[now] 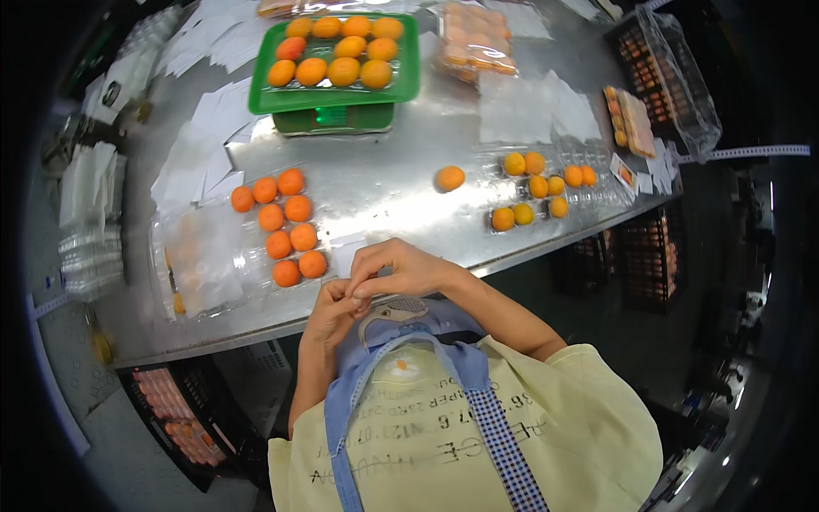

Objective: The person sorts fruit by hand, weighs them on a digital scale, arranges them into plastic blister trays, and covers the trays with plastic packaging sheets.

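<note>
My left hand (330, 312) and my right hand (399, 270) meet in front of my apron at the table's near edge. The fingertips of both are pinched together. Anything between them is too small or hidden to make out. Just beyond lies a small white paper (345, 253), partly covered by my right hand. Left of it, several oranges (278, 245) sit in an open clear plastic tray. A single orange (450, 178) rests on the bare metal farther right. More oranges (537, 186) lie in clear trays near the right edge.
A green scale (333, 119) with a green tray (408, 81) holds a pack of oranges (345, 72). Papers (192, 162), wrapped fruit packs (476, 38) and stacked clear trays (90, 213) surround it. Black crates (661, 77) stand right; another crate (183, 418) is below left.
</note>
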`<state>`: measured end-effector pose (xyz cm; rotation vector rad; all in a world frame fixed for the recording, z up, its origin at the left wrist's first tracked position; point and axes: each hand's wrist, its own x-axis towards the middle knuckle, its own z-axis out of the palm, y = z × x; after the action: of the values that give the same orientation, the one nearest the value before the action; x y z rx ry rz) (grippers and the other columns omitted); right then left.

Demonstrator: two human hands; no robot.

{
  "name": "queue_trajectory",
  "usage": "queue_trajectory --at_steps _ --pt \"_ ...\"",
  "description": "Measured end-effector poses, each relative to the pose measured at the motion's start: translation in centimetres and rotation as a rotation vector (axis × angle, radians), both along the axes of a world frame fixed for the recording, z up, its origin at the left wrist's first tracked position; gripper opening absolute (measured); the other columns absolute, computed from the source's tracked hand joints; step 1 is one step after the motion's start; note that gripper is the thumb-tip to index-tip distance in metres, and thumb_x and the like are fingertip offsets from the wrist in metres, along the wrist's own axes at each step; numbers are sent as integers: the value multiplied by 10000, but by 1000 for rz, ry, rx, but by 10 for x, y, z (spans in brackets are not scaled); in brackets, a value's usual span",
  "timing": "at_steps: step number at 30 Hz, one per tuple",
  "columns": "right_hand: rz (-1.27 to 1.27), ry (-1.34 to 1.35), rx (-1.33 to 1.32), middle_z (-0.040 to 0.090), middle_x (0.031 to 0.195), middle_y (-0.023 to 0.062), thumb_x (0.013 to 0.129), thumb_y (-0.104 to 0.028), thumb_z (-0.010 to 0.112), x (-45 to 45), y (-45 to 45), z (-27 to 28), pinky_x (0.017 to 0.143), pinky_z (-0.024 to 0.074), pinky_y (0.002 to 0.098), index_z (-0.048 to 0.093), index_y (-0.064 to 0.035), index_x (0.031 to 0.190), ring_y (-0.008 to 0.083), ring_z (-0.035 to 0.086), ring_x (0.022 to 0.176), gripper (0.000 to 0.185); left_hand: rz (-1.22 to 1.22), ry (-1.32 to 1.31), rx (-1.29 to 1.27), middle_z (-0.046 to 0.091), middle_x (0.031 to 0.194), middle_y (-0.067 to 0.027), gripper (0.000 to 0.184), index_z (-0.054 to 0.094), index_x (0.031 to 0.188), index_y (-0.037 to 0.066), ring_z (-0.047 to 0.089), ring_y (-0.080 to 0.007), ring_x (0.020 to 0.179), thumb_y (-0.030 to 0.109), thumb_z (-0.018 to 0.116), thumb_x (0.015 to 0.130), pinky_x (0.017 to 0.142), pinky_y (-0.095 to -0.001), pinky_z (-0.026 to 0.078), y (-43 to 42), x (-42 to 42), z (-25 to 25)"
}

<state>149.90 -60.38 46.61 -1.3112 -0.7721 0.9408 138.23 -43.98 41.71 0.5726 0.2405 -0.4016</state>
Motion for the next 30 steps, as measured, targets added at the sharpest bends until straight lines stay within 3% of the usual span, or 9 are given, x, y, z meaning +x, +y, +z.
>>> queue_trajectory --at_steps 6,14,17,20,21,23,25,26,30 --pt "-105 -230 89 636 850 76 838 -86 658 4 -51 -1 680 478 275 701 -18 931 173 614 762 123 -41 45 6 531 654 -26 147 645 816 13 443 -104 575 136 713 774 545 -236 349 -45 16 9" --pt "-254 -211 58 635 855 96 844 -101 637 29 -152 -1 680 490 302 674 -9 909 215 629 763 119 -104 12 27 561 669 -33 155 636 831 34 482 -116 580 167 709 804 552 -244 378 -140 60 18" --pt "-361 -332 7 645 889 100 851 -110 636 50 -200 -12 703 488 306 673 -21 945 218 632 792 134 -84 134 270 572 689 -20 119 634 886 43 506 -115 615 148 672 844 584 -244 393 -176 84 26" --pt "-647 -423 -195 659 932 101 848 -137 644 78 -267 -29 739 483 315 668 -34 984 222 626 833 172 80 54 578 598 1045 -99 304 569 1159 17 562 -162 953 167 616 898 845 -290 444 -208 116 9" --pt "-780 -639 -286 647 924 124 847 -169 626 89 -295 -34 771 483 357 639 -24 1028 275 621 867 233 158 49 706 589 1140 -121 362 544 1218 10 561 -178 1046 177 610 904 917 -305 442 -221 131 5" --pt "-943 -655 -503 642 969 142 846 -148 614 109 -351 -54 790 484 384 639 -27 1013 317 608 903 208 214 -25 838 472 1343 -157 495 434 1338 2 450 -239 1252 203 597 916 1058 -344 349 -231 160 -21" --pt "-1113 -911 -693 632 981 158 836 -136 611 128 -400 -59 838 466 383 628 -18 1029 334 588 951 226 247 -69 984 410 1401 -181 580 351 1384 -14 391 -276 1309 211 601 911 1093 -359 302 -250 193 -25" --pt "-1067 -859 -798 596 1073 168 815 -160 633 138 -423 -60 907 425 398 600 -31 1106 341 533 1065 319 273 -80 1043 393 1411 -188 602 325 1396 -15 379 -281 1317 208 602 909 1099 -363 292 -255 207 -37" --pt "-959 -997 -896 531 1186 191 748 -140 680 158 -470 -60 969 383 424 540 -47 1208 359 480 1116 490 303 -46 1278 324 1449 -207 676 234 1434 -7 321 -297 1353 186 602 901 1125 -380 241 -280 241 -51"
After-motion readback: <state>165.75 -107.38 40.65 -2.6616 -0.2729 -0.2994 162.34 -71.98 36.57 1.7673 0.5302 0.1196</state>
